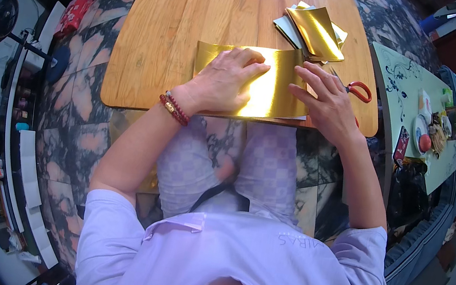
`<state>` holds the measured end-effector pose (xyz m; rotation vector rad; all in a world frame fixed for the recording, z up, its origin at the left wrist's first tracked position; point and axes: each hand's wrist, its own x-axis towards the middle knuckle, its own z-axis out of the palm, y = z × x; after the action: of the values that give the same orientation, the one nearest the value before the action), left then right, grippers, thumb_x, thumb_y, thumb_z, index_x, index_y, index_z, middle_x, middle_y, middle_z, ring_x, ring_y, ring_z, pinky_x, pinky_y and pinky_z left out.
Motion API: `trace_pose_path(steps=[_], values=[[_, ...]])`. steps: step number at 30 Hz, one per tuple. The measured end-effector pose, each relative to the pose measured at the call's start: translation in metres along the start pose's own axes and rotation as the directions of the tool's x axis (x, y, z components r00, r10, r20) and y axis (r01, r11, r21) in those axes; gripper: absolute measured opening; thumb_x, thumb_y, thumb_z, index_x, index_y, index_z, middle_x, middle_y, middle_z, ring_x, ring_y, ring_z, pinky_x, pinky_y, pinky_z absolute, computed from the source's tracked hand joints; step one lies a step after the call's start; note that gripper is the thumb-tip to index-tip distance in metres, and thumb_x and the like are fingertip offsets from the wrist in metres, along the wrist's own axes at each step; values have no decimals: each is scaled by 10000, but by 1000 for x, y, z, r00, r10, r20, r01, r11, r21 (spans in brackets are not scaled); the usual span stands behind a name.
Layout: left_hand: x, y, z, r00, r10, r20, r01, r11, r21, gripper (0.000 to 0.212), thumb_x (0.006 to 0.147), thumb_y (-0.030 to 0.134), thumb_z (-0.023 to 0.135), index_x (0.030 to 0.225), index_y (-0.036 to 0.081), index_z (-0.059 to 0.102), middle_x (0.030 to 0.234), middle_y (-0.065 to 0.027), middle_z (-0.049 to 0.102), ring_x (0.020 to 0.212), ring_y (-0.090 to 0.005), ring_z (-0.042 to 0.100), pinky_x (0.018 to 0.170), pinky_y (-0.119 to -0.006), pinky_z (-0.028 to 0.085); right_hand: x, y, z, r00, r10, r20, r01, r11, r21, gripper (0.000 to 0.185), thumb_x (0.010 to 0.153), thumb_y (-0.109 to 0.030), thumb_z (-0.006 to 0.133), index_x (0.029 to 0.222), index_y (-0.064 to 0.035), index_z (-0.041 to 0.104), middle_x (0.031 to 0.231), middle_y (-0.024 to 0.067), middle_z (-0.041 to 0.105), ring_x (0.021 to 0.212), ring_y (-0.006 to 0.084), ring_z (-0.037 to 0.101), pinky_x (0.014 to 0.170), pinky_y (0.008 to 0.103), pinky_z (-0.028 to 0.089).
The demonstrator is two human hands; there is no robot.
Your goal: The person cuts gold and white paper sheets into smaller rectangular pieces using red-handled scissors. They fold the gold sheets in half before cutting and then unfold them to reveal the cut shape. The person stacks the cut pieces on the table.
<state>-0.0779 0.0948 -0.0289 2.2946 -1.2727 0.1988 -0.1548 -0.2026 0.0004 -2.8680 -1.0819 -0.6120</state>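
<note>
A sheet of shiny gold paper [283, 76] lies near the front edge of the wooden table [158, 45], with a sliver of white showing beneath its lower right edge. My left hand [232, 79] rests on the sheet's left half, fingers curled and touching its surface. At the sheet's right edge is my right hand [324, 97], fingers spread, palm down. Just right of that hand lies a pair of scissors with red handles [360, 91], partly covered by it. Beyond the right hand sits a loose pile of gold cards or papers [318, 30], some with pale backs.
To the right stands a pale green patterned table [394, 78] holding a bowl [421, 130] with a round reddish fruit [424, 143], packets and a phone-like item [402, 143]. A blue sofa [425, 231] runs beside it. A fan [4, 19] stands at the far left.
</note>
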Motion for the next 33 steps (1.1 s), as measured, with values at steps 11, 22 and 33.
trace_pose_path(steps=[11,22,33], values=[[-4,-5,-28,986,-131,-106,117,984,-131,489,1054,197,622,1518,45,604,1507,-172,608,1436,-360,568,1236,-466,448,23,3,-6,976,159,-151,-105,944,314,342,845,-35,796,1185,-71,790,1161,68,798,1161,308,753,1008,423,618],[-60,95,-100,871,108,-480,5,974,228,596,1061,417,697,1534,72,586,1582,-188,581,1485,-359,557,1291,-581,365,18,-63,-13,453,840,299,-248,-204,947,247,1085,-183,745,1168,46,704,944,82,778,704,115,706,600,268,579],[-82,107,32,994,9,-110,6,992,129,732,909,404,825,1579,204,608,1660,-92,553,1586,-338,480,1344,-600,264,-21,-154,7,284,789,545,-204,-506,838,322,1121,-124,667,1398,32,613,1102,93,788,813,118,756,606,266,620]])
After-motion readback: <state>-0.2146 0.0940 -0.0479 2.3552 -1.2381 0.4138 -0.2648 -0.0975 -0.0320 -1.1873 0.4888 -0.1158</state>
